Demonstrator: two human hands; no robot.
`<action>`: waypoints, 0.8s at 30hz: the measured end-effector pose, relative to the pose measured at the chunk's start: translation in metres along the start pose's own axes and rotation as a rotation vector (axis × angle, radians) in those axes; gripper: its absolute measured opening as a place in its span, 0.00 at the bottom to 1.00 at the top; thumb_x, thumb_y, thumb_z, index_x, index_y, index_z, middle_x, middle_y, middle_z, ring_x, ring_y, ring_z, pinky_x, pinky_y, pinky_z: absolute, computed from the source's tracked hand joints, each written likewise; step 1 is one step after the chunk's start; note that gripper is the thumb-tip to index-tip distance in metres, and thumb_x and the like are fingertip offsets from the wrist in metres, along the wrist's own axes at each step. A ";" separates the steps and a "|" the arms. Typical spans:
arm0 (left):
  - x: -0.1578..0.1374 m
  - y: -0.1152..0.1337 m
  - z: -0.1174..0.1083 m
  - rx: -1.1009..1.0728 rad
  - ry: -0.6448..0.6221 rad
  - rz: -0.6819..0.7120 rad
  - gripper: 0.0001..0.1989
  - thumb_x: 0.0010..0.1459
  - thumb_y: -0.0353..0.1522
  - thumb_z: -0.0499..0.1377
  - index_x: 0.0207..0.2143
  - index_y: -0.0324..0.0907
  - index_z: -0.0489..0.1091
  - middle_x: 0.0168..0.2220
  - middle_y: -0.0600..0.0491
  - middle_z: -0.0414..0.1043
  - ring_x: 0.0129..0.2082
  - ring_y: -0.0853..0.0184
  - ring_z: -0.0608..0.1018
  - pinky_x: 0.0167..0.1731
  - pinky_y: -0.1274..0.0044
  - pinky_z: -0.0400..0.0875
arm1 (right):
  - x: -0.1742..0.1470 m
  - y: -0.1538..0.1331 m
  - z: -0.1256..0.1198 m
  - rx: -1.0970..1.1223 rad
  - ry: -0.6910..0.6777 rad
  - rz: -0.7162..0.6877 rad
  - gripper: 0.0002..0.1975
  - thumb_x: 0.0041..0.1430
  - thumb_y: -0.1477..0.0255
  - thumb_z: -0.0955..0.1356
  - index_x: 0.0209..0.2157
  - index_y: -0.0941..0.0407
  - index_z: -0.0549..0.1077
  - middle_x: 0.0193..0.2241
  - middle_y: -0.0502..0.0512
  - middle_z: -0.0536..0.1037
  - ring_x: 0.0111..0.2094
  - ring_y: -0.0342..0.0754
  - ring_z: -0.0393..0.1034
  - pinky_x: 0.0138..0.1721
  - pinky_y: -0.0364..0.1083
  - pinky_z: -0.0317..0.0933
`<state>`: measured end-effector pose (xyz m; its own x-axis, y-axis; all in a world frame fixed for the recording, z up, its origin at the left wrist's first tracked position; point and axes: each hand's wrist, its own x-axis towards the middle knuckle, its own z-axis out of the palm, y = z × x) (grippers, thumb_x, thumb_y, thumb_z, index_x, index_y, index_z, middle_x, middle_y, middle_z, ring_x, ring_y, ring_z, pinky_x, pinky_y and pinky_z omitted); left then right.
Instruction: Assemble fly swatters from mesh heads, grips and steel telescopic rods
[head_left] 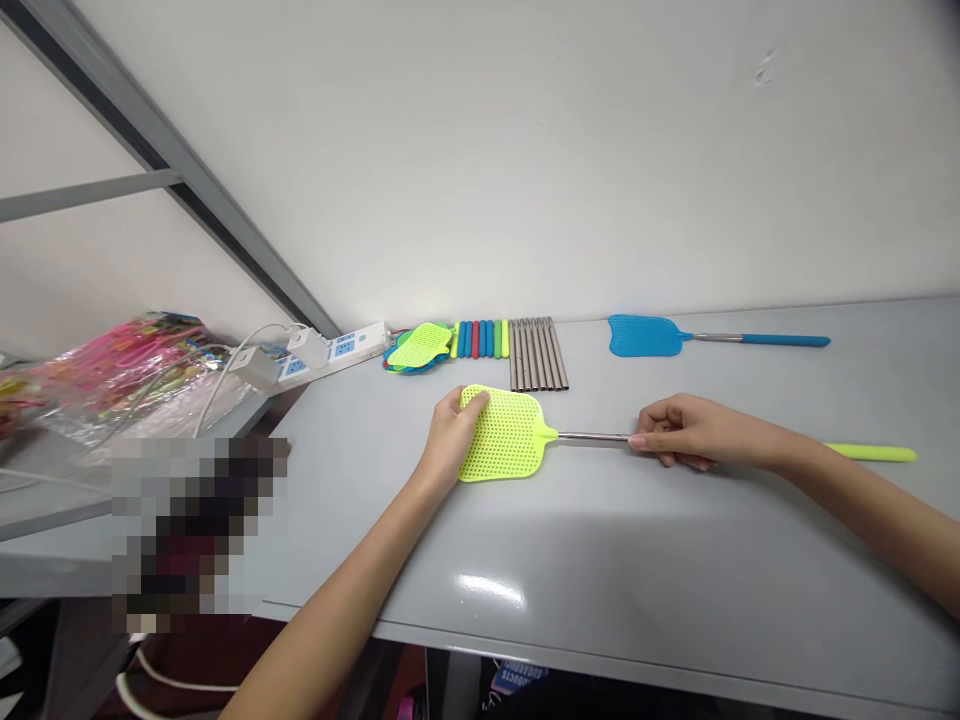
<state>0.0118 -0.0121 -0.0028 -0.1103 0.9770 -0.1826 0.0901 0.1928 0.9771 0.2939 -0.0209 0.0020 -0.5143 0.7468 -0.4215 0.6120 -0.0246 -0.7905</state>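
Note:
A yellow-green fly swatter head (504, 436) with small holes is pinched at its left edge by my left hand (450, 435), thumb on top. A thin metal rod (592, 436) runs right from its neck. My right hand (679, 430) is closed round that rod, thumb and fingers together. Beyond my right forearm lies a yellow-green handle (874, 453); my arm hides whether it joins the rod. Behind, toward the wall, rests a whole blue fly swatter (649, 336) with a metal rod and blue grip.
Loose swatter heads (420, 346) lie stacked at the back, beside a row of coloured handles (480, 339) and several metal tubes (538, 355). A power strip (341, 350) with plugged-in adapters sits left. Plastic-wrapped colourful items (142, 365) and a blurred-out patch are farther left.

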 end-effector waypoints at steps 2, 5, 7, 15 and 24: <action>0.000 -0.001 0.000 0.003 -0.005 0.001 0.10 0.44 0.38 0.57 0.25 0.40 0.64 0.21 0.55 0.68 0.21 0.67 0.72 0.19 0.79 0.64 | 0.000 0.001 0.000 -0.009 -0.002 -0.007 0.19 0.47 0.54 0.64 0.24 0.57 0.65 0.20 0.49 0.68 0.14 0.36 0.54 0.14 0.38 0.47; 0.000 -0.001 0.000 0.004 -0.016 -0.004 0.10 0.45 0.38 0.57 0.25 0.41 0.64 0.21 0.55 0.68 0.20 0.67 0.72 0.19 0.78 0.64 | 0.000 0.002 0.000 -0.004 -0.006 -0.020 0.18 0.47 0.55 0.64 0.24 0.57 0.65 0.20 0.49 0.68 0.14 0.36 0.54 0.14 0.38 0.47; 0.001 -0.001 0.000 0.005 -0.019 -0.005 0.10 0.44 0.38 0.57 0.25 0.41 0.64 0.21 0.55 0.68 0.20 0.67 0.72 0.19 0.78 0.64 | 0.000 0.002 0.000 0.004 -0.005 -0.020 0.19 0.47 0.54 0.64 0.24 0.57 0.65 0.20 0.49 0.68 0.14 0.36 0.54 0.14 0.38 0.47; 0.002 -0.003 0.000 0.048 -0.014 0.042 0.11 0.44 0.40 0.57 0.24 0.40 0.64 0.20 0.55 0.68 0.20 0.67 0.72 0.19 0.78 0.63 | -0.002 -0.003 0.001 -0.023 -0.014 -0.014 0.19 0.48 0.54 0.63 0.23 0.57 0.64 0.19 0.50 0.67 0.16 0.38 0.55 0.16 0.39 0.48; 0.001 -0.014 0.003 0.115 0.010 0.167 0.14 0.45 0.42 0.57 0.26 0.40 0.63 0.25 0.53 0.69 0.26 0.67 0.72 0.23 0.79 0.64 | -0.002 -0.001 0.006 -0.129 -0.023 -0.069 0.17 0.53 0.59 0.60 0.20 0.57 0.62 0.16 0.47 0.61 0.18 0.39 0.50 0.20 0.40 0.46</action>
<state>0.0137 -0.0136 -0.0169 -0.0942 0.9954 -0.0178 0.2206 0.0383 0.9746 0.2909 -0.0269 0.0005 -0.5703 0.7285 -0.3796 0.6461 0.1124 -0.7549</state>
